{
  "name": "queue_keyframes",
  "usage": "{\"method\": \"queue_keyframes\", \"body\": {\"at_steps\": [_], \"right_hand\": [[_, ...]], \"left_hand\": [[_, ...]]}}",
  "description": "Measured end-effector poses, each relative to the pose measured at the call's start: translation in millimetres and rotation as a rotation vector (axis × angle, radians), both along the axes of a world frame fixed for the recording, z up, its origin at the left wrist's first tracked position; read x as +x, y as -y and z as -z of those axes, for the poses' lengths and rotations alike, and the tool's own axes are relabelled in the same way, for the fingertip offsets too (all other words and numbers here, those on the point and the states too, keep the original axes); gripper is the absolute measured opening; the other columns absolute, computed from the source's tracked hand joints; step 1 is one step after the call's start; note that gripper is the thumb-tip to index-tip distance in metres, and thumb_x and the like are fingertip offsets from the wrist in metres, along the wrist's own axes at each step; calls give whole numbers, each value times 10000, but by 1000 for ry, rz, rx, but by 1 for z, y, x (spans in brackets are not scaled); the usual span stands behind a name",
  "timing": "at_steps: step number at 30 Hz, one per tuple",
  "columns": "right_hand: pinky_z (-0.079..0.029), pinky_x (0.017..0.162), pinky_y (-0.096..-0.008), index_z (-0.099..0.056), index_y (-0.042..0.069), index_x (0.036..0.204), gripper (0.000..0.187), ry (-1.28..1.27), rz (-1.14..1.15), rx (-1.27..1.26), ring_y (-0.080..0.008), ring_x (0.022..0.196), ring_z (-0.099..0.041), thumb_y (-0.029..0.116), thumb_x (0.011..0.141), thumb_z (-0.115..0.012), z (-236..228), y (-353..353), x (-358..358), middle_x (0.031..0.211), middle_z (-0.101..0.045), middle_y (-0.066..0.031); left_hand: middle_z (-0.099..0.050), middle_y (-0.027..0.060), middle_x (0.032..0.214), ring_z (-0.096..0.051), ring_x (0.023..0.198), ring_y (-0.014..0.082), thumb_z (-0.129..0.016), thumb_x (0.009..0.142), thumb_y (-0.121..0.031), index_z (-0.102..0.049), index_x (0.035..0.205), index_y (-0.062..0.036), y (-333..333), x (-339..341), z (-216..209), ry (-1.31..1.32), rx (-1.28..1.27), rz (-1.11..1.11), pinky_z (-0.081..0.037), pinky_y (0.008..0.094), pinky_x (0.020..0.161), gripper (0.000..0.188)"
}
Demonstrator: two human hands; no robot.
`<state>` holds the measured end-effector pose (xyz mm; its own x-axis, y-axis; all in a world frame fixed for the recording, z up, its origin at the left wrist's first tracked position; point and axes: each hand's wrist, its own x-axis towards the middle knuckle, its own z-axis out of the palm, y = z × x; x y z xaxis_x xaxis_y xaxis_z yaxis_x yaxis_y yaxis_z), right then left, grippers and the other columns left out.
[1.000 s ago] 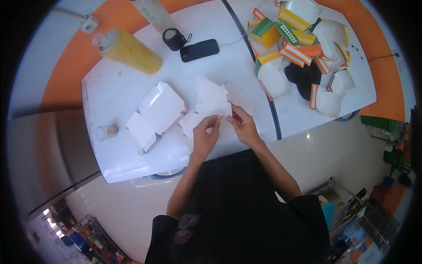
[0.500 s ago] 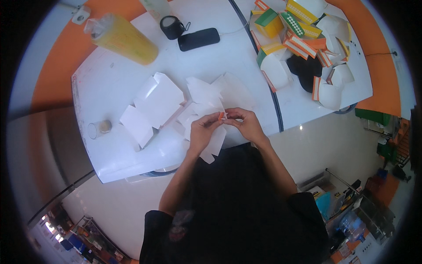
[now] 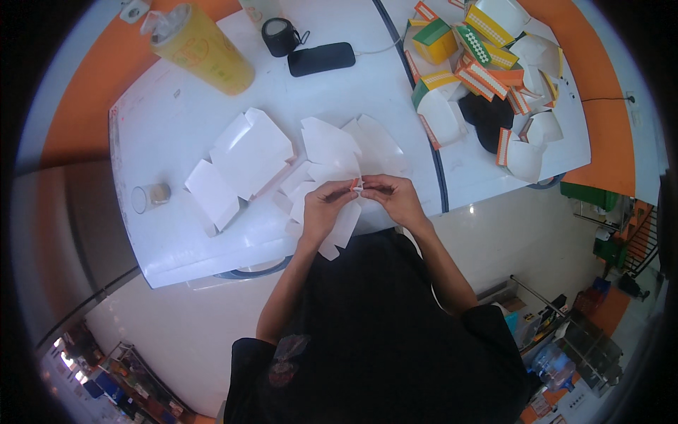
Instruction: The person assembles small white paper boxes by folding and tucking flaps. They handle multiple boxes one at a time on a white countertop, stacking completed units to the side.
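My left hand (image 3: 324,208) and my right hand (image 3: 397,199) meet at the table's near edge, fingers pinched together on a white cardboard box blank (image 3: 328,145). A small orange-printed corner of it shows between the fingertips; my fingers partly hide the fold. The blank's notched panels spread out beyond and below my hands. Left of it lies another flat white box blank (image 3: 253,152), with creased panels and cut tabs. A further white panel (image 3: 378,145) lies behind my right hand, and I cannot tell whether it belongs to the held blank.
Folded food boxes (image 3: 441,116) in white, orange, yellow and green pile up at the far right around a black object (image 3: 489,121). Farther back are a phone (image 3: 322,59) with a cable, a round black speaker (image 3: 280,37) and a yellow cylinder (image 3: 212,56). A glass (image 3: 151,198) stands at left.
The whole view has shifted slightly. Both hands stay pinched at the orange corner, with only small finger movement, and the blank's panels have tilted a little.
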<state>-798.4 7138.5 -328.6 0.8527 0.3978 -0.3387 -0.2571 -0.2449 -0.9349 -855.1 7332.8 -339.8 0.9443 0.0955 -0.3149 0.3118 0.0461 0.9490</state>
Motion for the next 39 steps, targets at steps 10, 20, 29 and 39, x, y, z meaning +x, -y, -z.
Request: {"method": "queue_keyframes", "body": {"at_steps": [10, 20, 29, 39], "right_hand": [[-594, 862, -329, -739, 3, 1156, 293, 159, -10, 49, -205, 956, -734, 129, 900, -809, -2, -8, -9, 998, -756, -135], [-578, 674, -303, -665, 6, 1168, 313, 570, 151, -378, -238, 851, -733, 31, 875, -775, -1, -23, -5, 1026, -684, -143], [-568, 626, -300, -645, 17, 1259, 393, 725, 201, -206, -209, 822, -698, -47, 878, -718, -4, -29, -17, 1124, -666, -136], [-571, 800, -329, -701, 24, 1191, 255, 649, 338, -157, -226, 875, -712, 29, 936, -719, 6, -18, -17, 1058, -708, -141]], "left_hand": [[-721, 108, 1184, -712, 999, 187, -766, 890, 18, -728, 1160, -4, 5, -1, 15, 169, 4, -5, -583, 321, 912, 274], [-720, 169, 1168, -735, 1040, 282, -732, 948, -113, -620, 1308, -31, 10, 4, -8, 132, 305, 93, -585, 366, 891, 386], [-732, 194, 1018, -744, 890, 328, -743, 925, -187, -677, 1070, 10, 19, 75, -51, 327, 552, 53, -599, 378, 750, 254], [-773, 123, 1039, -738, 941, 180, -736, 929, -25, -734, 1054, 49, 2, 36, -1, 155, 111, 16, -591, 318, 843, 145]]}}
